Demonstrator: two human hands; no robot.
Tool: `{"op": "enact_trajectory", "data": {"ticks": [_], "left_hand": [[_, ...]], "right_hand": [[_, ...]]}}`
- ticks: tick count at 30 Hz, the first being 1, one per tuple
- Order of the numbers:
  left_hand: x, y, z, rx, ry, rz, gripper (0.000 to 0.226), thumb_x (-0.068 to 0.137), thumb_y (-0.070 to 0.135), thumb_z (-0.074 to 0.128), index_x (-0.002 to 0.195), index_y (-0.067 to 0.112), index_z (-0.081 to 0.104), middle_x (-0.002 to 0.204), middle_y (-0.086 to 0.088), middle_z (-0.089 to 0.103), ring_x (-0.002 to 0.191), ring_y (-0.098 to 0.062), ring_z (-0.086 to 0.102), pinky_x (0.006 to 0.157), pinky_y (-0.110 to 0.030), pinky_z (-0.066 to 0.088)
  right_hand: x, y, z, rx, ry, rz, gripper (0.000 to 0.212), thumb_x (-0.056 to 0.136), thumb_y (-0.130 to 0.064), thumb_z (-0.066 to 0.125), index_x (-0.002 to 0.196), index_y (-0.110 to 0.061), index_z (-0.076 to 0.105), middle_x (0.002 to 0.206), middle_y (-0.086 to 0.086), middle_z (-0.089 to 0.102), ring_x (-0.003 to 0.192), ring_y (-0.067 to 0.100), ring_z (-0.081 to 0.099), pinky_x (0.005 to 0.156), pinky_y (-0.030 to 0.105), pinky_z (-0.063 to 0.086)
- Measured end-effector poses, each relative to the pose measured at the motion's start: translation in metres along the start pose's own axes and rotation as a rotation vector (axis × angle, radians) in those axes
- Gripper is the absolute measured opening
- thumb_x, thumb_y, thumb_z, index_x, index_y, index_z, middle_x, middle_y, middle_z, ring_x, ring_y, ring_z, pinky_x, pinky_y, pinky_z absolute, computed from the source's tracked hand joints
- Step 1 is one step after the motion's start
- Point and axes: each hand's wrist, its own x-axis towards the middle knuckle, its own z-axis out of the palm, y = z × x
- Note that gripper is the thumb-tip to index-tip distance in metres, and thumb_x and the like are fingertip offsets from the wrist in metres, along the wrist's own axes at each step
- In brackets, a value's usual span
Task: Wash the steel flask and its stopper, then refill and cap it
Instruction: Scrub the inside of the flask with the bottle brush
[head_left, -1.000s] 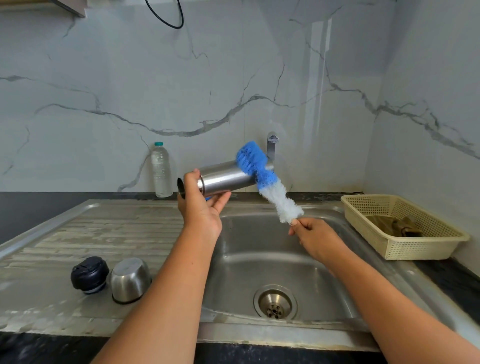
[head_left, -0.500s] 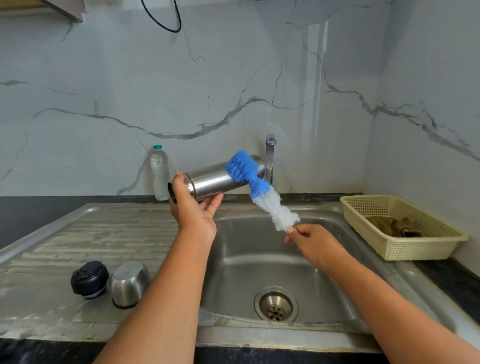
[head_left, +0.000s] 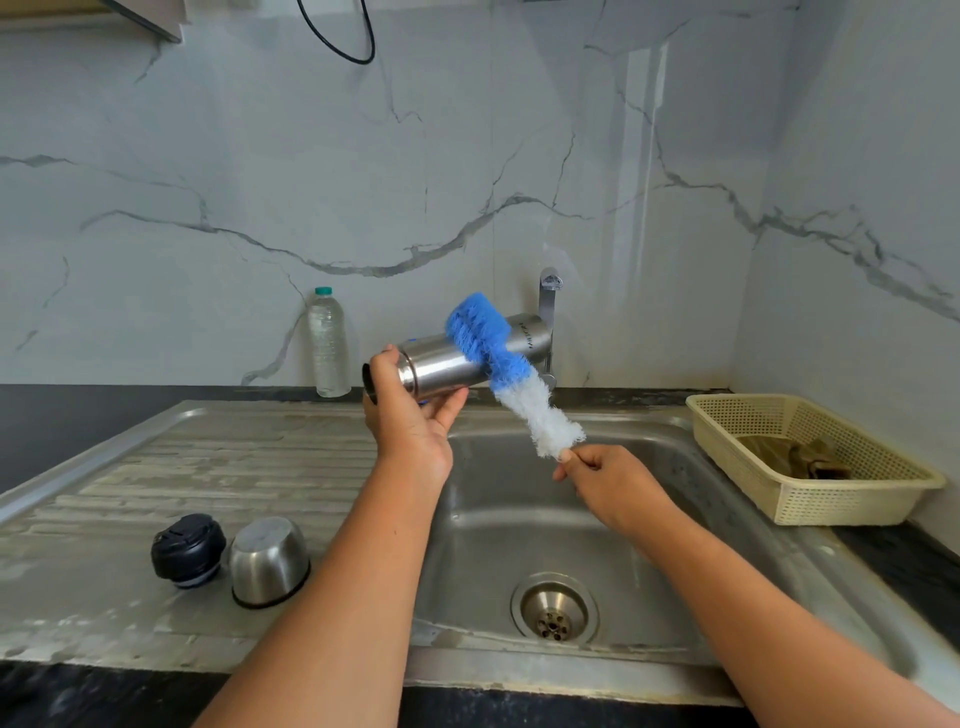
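The steel flask (head_left: 447, 364) lies almost level in the air above the back rim of the sink, its mouth to the left. My left hand (head_left: 410, 421) grips its neck end. My right hand (head_left: 602, 478) pinches the handle end of a blue and white bottle brush (head_left: 509, 379), whose blue bristle head lies across the outside of the flask's body. The black stopper (head_left: 188, 550) and the steel cup lid (head_left: 268, 560), upside down, stand side by side on the draining board at the front left.
The sink basin (head_left: 519, 519) with its drain (head_left: 554, 609) is below my hands. A tap (head_left: 548, 301) stands behind the flask. A clear water bottle (head_left: 328, 343) is by the wall. A cream basket (head_left: 810, 457) with a cloth sits right.
The flask and my left hand have shifted slightly left. The brush head has slid along the flask's body, away from its base end.
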Motion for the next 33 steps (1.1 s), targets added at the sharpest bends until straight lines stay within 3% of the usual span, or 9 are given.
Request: {"op": "enact_trajectory", "data": {"ticks": [10,18,22,29,33], "left_hand": [[0.000,0.000,-0.001,0.043,-0.024,0.032,0.042,0.090,0.038,0.072,0.125,0.019,0.062,0.125,-0.016,0.069,0.105,-0.036,0.074,0.084,-0.051,0.064],[0.004,0.010,-0.002,0.001,0.040,0.073,0.032,0.091,0.036,0.072,0.117,0.020,0.063,0.121,-0.013,0.070,0.106,-0.034,0.074,0.085,-0.053,0.063],[-0.004,0.000,0.004,0.061,-0.008,0.059,0.033,0.091,0.033,0.071,0.118,0.014,0.065,0.117,-0.016,0.071,0.105,-0.034,0.075,0.077,-0.051,0.065],[0.005,0.010,-0.002,0.024,0.047,0.086,0.036,0.090,0.038,0.072,0.117,0.015,0.064,0.124,-0.019,0.070,0.106,-0.034,0.074,0.079,-0.055,0.064],[0.001,-0.002,0.003,0.045,0.016,0.049,0.042,0.090,0.040,0.072,0.123,0.014,0.067,0.115,-0.013,0.070,0.111,-0.035,0.072,0.081,-0.057,0.063]], "right_hand": [[-0.001,-0.001,0.004,-0.045,-0.053,-0.022,0.035,0.105,-0.041,0.051,0.086,-0.024,0.074,0.075,0.003,0.057,0.066,0.016,0.050,0.061,0.028,0.042],[-0.008,0.001,0.010,-0.059,-0.112,-0.042,0.035,0.105,-0.042,0.050,0.084,-0.025,0.073,0.066,-0.001,0.053,0.053,0.011,0.043,0.057,0.026,0.041],[-0.004,-0.010,0.019,-0.032,-0.091,-0.066,0.035,0.106,-0.041,0.049,0.086,-0.024,0.072,0.063,-0.003,0.053,0.054,0.012,0.045,0.058,0.026,0.042],[-0.009,-0.003,0.018,-0.079,-0.143,-0.062,0.036,0.105,-0.044,0.049,0.085,-0.027,0.073,0.064,-0.005,0.053,0.052,0.010,0.043,0.058,0.025,0.042],[-0.004,-0.011,0.024,-0.051,-0.124,-0.073,0.035,0.106,-0.043,0.048,0.085,-0.026,0.072,0.063,-0.005,0.052,0.053,0.012,0.044,0.058,0.027,0.042]]}}
